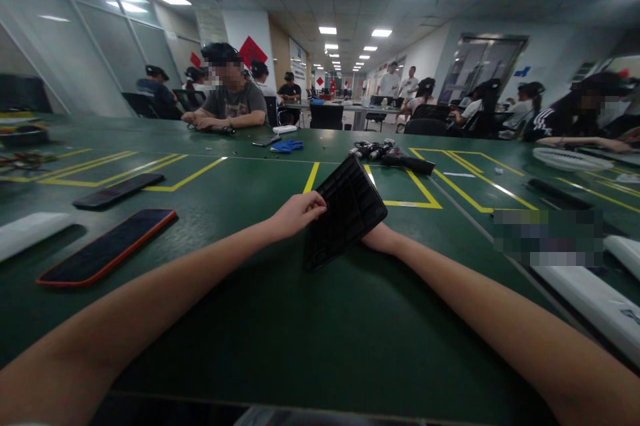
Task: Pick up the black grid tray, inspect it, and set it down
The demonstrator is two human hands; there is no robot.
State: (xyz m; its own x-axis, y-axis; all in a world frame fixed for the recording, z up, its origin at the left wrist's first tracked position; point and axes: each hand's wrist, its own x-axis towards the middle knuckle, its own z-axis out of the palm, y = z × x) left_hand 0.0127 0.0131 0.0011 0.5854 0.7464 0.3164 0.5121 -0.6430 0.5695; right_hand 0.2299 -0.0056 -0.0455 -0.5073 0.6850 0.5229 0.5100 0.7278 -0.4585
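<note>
A thin black plastic tray (345, 213), its face divided by ridges into a grid, is tilted up above the table in front of me. My right hand (383, 237) supports it from behind at the lower right edge, with its fingers hidden by the tray. The fingers of my left hand (303, 209) are pinched together against the tray's left part. Whether something small sits between those fingertips I cannot make out.
On the green table (320, 346) lie an orange-edged phone (110, 246), a dark phone (119, 191) and a white device (33, 233) at left. Farther off are blue gloves (287, 146) and a bundle of black cables (375, 149). A person (230, 93) sits opposite.
</note>
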